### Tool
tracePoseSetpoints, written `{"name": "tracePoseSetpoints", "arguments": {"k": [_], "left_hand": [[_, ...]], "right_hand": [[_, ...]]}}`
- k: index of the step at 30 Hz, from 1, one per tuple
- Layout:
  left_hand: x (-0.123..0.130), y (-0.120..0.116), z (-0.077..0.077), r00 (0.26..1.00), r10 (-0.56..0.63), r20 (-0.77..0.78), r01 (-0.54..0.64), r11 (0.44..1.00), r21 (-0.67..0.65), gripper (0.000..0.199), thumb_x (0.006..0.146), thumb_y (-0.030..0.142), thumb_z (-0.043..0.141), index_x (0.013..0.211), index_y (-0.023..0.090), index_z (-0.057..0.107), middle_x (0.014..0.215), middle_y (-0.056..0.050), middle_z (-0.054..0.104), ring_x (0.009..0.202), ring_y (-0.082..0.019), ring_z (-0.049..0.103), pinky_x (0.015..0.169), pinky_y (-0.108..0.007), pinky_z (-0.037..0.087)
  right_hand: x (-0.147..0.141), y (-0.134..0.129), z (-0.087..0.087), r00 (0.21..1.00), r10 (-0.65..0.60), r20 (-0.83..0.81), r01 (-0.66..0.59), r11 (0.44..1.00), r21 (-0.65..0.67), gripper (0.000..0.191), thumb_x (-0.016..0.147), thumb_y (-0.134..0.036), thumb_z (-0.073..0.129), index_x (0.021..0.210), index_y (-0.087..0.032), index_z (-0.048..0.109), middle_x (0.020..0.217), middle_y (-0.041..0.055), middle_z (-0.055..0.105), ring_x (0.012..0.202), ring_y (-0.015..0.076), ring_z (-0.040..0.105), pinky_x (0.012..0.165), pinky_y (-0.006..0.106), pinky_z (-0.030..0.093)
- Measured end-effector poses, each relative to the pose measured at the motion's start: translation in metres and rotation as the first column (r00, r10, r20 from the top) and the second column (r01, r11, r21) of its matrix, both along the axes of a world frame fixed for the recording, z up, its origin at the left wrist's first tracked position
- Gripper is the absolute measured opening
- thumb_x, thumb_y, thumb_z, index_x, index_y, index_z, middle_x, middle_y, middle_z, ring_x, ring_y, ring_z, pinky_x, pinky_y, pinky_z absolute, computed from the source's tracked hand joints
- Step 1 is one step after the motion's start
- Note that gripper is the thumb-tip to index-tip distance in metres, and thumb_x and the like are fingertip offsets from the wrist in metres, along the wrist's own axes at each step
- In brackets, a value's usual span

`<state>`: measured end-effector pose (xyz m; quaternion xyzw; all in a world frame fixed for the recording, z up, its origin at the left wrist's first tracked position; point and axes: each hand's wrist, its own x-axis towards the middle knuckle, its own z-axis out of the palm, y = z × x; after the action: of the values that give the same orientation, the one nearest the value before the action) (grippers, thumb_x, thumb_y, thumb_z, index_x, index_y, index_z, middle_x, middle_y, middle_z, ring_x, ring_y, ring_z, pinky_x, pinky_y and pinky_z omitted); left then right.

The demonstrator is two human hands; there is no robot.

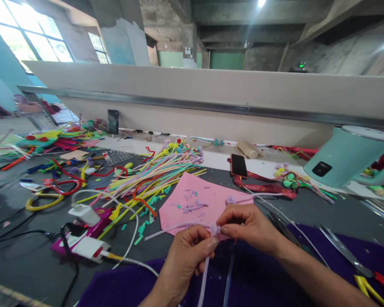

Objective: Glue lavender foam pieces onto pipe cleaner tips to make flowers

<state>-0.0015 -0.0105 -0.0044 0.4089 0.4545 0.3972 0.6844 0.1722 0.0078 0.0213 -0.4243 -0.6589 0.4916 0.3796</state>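
Observation:
My left hand [192, 258] pinches a lilac pipe cleaner [204, 277] just under the small bunched knot at its top, and the stem hangs down below the fingers. From the other side, the thumb and fingertips of my right hand [251, 222] close on the same knot [214, 229]. Behind the hands lies a pink sheet [171, 213] with short lilac cut pieces [193, 207] scattered over it. Another lilac pipe cleaner with a bunched head [231, 199] rests at its right edge. One more lilac length [176, 226] lies across the sheet's near edge.
A heap of coloured pipe cleaners [150, 170] fills the middle left, near red-handled scissors [70, 186] and a purple power strip [94, 228] with cables. A phone [238, 165] lies behind the sheet. A teal kettle [348, 155] stands right, with yellow-and-red-handled scissors [355, 260] below it.

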Motion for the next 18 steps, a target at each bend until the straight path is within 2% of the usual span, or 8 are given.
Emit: {"name": "tracePoseSetpoints", "arguments": {"k": [7,11,18], "left_hand": [[0.0001,-0.0010,0.0009,0.999,-0.036,0.036,0.036,0.999,0.011,0.024,0.063,0.030,0.069,0.054,0.015,0.052,0.039,0.006,0.047,0.033,-0.002,0.026,0.036,-0.018,0.014],[0.0005,-0.0010,-0.0003,0.998,-0.056,0.026,0.056,0.998,0.019,0.025,0.061,0.030,0.070,0.053,0.015,0.052,0.038,0.006,0.046,0.036,-0.004,0.026,0.039,-0.019,0.014],[0.0012,-0.0013,0.0010,0.998,-0.057,0.037,0.056,0.998,0.025,0.024,0.062,0.030,0.070,0.053,0.015,0.053,0.041,0.006,0.047,0.035,-0.004,0.026,0.038,-0.020,0.013]], "right_hand": [[0.0057,0.0018,0.0023,0.988,0.151,0.027,-0.154,0.982,0.107,0.033,0.067,-0.015,0.069,0.099,-0.020,0.064,0.084,0.0002,0.059,0.066,0.0103,0.051,0.059,0.021,0.040],[0.0058,0.0022,0.0042,0.972,0.211,0.103,-0.226,0.960,0.167,0.029,0.070,-0.021,0.068,0.099,-0.020,0.063,0.086,0.0016,0.057,0.067,0.0110,0.051,0.061,0.023,0.043],[0.0063,0.0038,0.0008,0.970,0.204,0.130,-0.228,0.949,0.217,0.020,0.073,-0.020,0.066,0.092,-0.018,0.063,0.084,0.0019,0.056,0.068,0.0113,0.051,0.062,0.024,0.044]]}}
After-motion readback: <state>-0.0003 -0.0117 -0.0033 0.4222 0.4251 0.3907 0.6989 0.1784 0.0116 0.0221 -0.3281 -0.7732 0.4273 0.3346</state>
